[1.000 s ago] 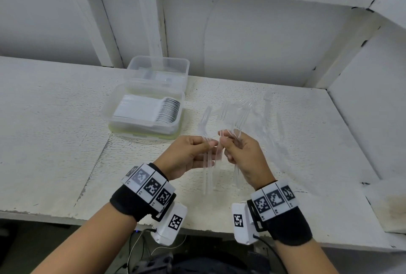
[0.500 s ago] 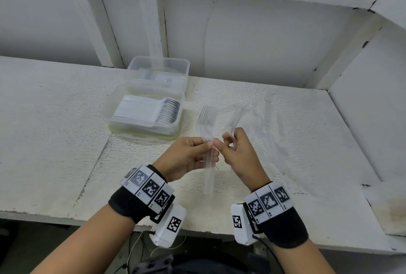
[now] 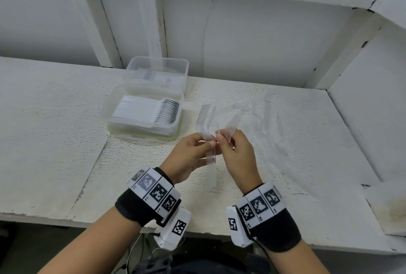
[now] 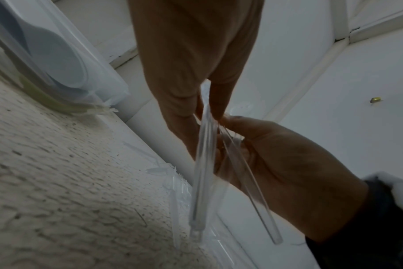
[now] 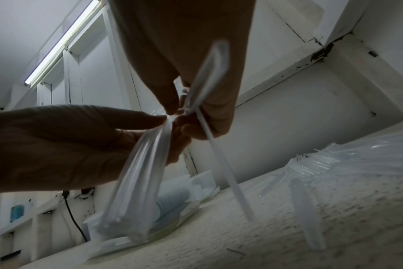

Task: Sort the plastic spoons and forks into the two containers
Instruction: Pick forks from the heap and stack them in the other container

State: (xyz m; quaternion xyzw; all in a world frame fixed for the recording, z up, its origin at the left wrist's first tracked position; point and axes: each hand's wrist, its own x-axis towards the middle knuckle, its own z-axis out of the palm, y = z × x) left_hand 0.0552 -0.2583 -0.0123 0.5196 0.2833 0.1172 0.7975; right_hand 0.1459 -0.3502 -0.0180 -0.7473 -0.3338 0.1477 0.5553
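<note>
Head view | near container [image 3: 142,129]: stacked spoons [image 3: 167,112] | far container [image 3: 158,71]: unclear

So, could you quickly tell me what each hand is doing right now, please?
Left hand: closed, pinching a bunch of clear forks.
Right hand: closed, holding a few clear forks of its own.

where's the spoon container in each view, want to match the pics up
Head: spoon container, left of centre on the table, beyond the left hand.
Left wrist: top left corner, pale spoon bowls showing through its wall.
Right wrist: low, left of centre, partly behind the fork bundle.
Shared landmark: the fork bundle held by the left hand shows in all three.
</note>
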